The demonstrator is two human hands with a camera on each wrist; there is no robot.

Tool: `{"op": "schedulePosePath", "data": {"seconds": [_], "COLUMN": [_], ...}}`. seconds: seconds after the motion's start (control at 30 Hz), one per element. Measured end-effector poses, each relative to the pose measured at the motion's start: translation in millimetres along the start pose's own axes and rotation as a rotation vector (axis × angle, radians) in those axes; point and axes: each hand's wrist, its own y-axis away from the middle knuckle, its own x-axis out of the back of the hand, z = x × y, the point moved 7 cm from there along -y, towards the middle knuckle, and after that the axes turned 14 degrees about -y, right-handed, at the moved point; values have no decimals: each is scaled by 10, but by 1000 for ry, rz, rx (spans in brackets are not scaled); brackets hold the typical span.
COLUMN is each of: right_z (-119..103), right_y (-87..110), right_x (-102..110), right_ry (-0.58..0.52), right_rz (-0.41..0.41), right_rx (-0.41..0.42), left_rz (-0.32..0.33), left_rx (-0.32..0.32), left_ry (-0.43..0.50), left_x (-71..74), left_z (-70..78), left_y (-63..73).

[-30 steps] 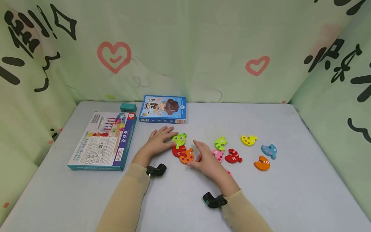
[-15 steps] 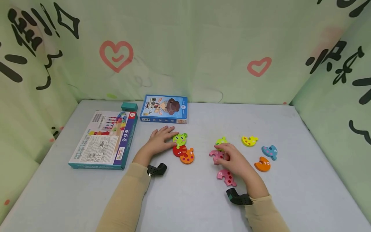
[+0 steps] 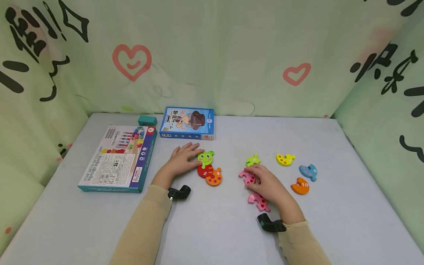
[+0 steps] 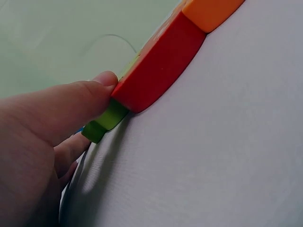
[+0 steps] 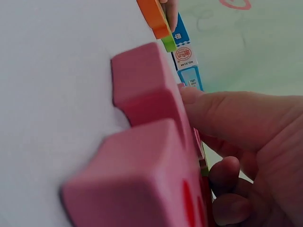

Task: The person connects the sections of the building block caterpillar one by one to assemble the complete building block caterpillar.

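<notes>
The fingers of the right hand [image 3: 269, 184] are narrow, thumb and index pinching opposite edges of a dotted pink piece [image 3: 246, 177] on the bench [image 3: 205, 224]. Its notch faces lower left; the hand covers its far end, so its long axis cannot be told. Just below, a second pink piece [image 3: 260, 202] slants from upper left to lower right, its knob lower right, marked 9.

The left hand [image 3: 181, 162] spreads its fingers fairly wide, the thumb touching a green caterpillar head [image 3: 205, 158]. The face sits upright, joined to a red piece [image 3: 203, 172] marked 2, then an orange piece [image 3: 214, 179] marked 3; this chain runs down and rightward.

To the right, another orange piece [image 3: 300, 186] reads 10. Behind, a blue box [image 3: 187, 122] bears large characters turned sideways; the teal-edged box [image 3: 114, 162] has a barcode and print too small to read.
</notes>
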Motion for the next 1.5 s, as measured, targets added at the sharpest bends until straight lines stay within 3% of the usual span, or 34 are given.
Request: {"op": "schedulePosePath", "data": {"seconds": [0.4,0.57,0.77,1.03,1.27,1.5], "right_z": [20,-38,-274,-433,-378,-329], "right_y": [-11,-17,-33,-265,-384,-411], "right_x": [-20,-23,-16,-226,-387,-463], "right_ry": [36,44,-18,-145,-156,-168], "right_rz": [-44,-18,25,-3,6,-27], "right_rx": [-3,52,143,107,73,98], "left_rz": [-2,1,3,17,7,3], "left_rx": [2,3,1,-5,0,0], "left_ry": [5,8,7,1,7,7], "left_x": [-8,-6,6,20,9,10], "left_z": [-3,-3,-1,5,27,31], "left_y": [-13,-16,-33,-50,-24,9]}}
